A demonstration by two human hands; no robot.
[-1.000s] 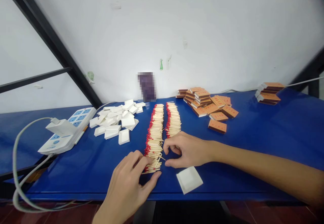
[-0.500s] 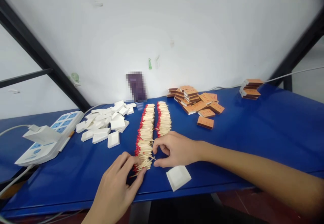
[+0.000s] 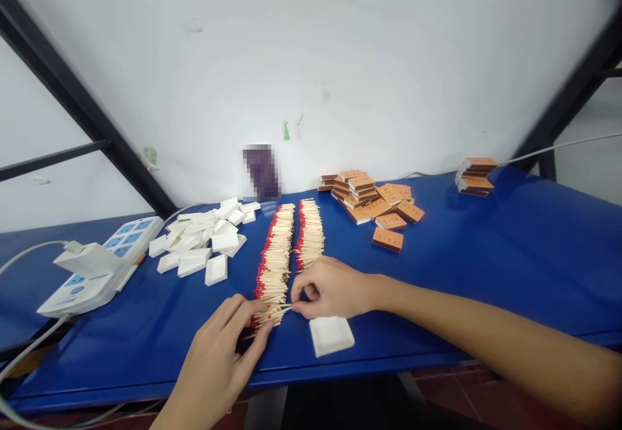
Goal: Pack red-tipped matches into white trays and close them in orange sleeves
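Note:
Two long rows of red-tipped matches (image 3: 275, 258) lie side by side in the middle of the blue table (image 3: 486, 255). My left hand (image 3: 218, 359) pinches the near end of the left row from the left side, fingers and thumb closed on a bunch of matches. My right hand (image 3: 333, 287) is curled against the same end from the right, its fingertips on the match ends. A white empty matchbox tray (image 3: 332, 335) lies just in front of my right hand.
A heap of white trays (image 3: 204, 239) lies left of the matches. Orange matchbox sleeves (image 3: 374, 203) are piled at the back right, with a small stack (image 3: 476, 175) farther right. A white power strip (image 3: 97, 265) with a plug and cable sits at the left edge.
The view has shifted, so everything sits further left in the picture. Both hands have closed in more tightly on the near end of the left match row.

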